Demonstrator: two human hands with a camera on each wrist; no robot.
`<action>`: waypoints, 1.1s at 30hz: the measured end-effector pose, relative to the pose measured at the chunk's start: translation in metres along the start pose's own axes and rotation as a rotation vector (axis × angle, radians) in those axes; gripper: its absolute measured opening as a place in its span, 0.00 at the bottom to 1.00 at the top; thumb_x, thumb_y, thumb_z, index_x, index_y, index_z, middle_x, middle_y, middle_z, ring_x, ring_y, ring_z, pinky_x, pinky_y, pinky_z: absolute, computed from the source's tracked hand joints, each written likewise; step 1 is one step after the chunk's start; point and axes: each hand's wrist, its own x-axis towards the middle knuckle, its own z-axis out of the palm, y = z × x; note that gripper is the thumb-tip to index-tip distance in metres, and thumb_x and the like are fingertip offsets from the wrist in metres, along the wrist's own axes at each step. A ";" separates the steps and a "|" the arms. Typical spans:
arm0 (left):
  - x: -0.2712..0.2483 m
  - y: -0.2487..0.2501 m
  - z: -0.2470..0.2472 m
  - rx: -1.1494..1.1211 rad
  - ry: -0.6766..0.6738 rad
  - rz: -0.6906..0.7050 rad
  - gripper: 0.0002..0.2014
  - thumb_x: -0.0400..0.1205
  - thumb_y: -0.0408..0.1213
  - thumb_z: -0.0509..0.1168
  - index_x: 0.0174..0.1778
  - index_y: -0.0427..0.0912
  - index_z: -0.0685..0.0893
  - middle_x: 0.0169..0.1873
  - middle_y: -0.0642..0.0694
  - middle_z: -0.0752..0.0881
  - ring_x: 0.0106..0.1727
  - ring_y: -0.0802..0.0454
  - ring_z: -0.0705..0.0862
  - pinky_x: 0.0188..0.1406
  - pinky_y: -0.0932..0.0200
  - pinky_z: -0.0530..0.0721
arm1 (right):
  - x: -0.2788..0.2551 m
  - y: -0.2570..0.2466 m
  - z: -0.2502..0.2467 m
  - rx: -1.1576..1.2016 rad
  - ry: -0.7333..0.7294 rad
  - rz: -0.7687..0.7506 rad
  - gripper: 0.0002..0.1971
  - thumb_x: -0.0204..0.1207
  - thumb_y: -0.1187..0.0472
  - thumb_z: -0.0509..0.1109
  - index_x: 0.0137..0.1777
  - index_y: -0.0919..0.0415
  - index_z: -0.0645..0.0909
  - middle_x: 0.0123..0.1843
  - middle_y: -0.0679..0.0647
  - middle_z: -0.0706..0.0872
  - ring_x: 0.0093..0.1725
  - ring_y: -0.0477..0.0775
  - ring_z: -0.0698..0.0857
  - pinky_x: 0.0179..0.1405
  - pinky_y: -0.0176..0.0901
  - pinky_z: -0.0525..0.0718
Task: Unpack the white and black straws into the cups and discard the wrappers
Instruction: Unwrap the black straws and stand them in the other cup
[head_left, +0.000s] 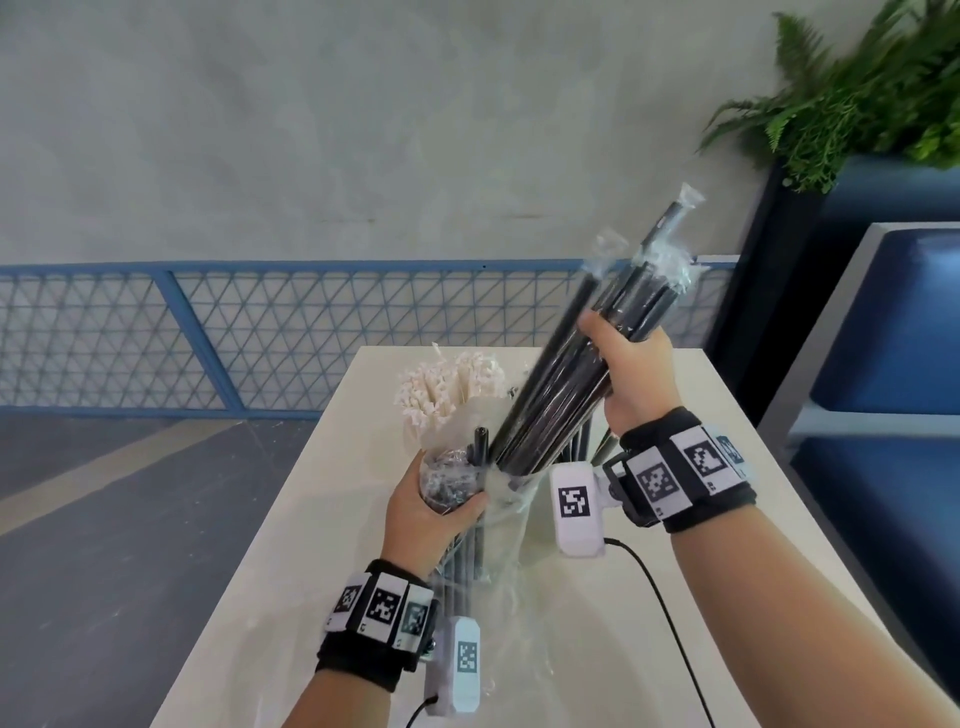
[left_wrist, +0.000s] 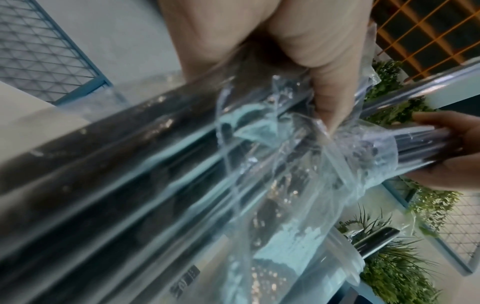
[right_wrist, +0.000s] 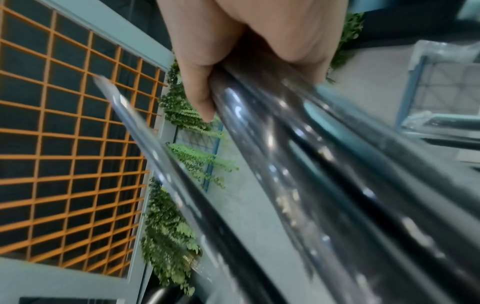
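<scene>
My right hand (head_left: 628, 364) grips a bundle of black straws (head_left: 561, 374) in thin clear sleeves, tilted up toward the right; the fingers (right_wrist: 200, 90) curl round the straws (right_wrist: 324, 174). My left hand (head_left: 431, 509) holds the crumpled mouth of the clear plastic bag (head_left: 498, 519), out of which the bundle's lower end sticks. The thumb (left_wrist: 324, 102) pinches that bag (left_wrist: 272, 164) against the straws (left_wrist: 130, 164). More black straws lie inside the bag below the hand. White paper-wrapped straws (head_left: 447, 389) stand upright just behind; their cup is mostly hidden.
Everything is over a narrow beige table (head_left: 291, 597) with edges close on both sides. Two black cables (head_left: 660, 587) trail across it. Beyond the table runs a blue mesh railing (head_left: 208, 322). A blue seat (head_left: 909, 364) and a fern planter (head_left: 857, 93) stand to the right.
</scene>
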 end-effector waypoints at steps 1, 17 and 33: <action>0.000 0.000 0.000 -0.008 -0.017 -0.003 0.27 0.65 0.25 0.78 0.49 0.58 0.79 0.46 0.52 0.88 0.51 0.52 0.87 0.58 0.47 0.84 | -0.001 0.000 0.002 -0.026 -0.026 0.008 0.10 0.71 0.68 0.73 0.50 0.70 0.78 0.39 0.59 0.84 0.34 0.52 0.86 0.35 0.45 0.87; -0.004 0.018 0.011 0.126 0.007 0.191 0.19 0.69 0.32 0.78 0.51 0.50 0.81 0.46 0.56 0.87 0.48 0.69 0.84 0.49 0.77 0.77 | -0.034 0.035 0.029 -0.312 -0.062 -0.048 0.17 0.67 0.65 0.78 0.53 0.68 0.80 0.46 0.59 0.88 0.44 0.53 0.87 0.48 0.48 0.87; 0.007 0.018 0.004 0.126 0.161 0.125 0.15 0.67 0.33 0.79 0.38 0.55 0.81 0.36 0.59 0.86 0.37 0.72 0.84 0.39 0.82 0.77 | -0.003 -0.021 -0.002 -0.022 0.192 -0.075 0.13 0.72 0.69 0.72 0.55 0.70 0.79 0.36 0.49 0.81 0.28 0.40 0.83 0.33 0.37 0.86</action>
